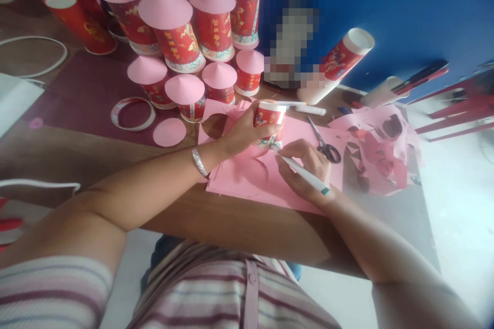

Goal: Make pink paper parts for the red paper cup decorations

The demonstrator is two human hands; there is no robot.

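From my spot in the room, one camera is riding on the person's head, looking forward and down past the striped shirt (pixel 216 293) at six o'clock. The nearby table (pixel 173 216) is filling its middle, and the blue wall (pixel 417 10) is rising toward two o'clock.

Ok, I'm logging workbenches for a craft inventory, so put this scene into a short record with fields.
Left hand: holds a red-and-white cup
Right hand: holds a white marker, tip near the cup's base, contact unclear
Under the hands: pink sheets
Right side: scissors; cut pink scraps
Beyond the hands: red cups with pink cone tops
Left wrist: shiny bracelet
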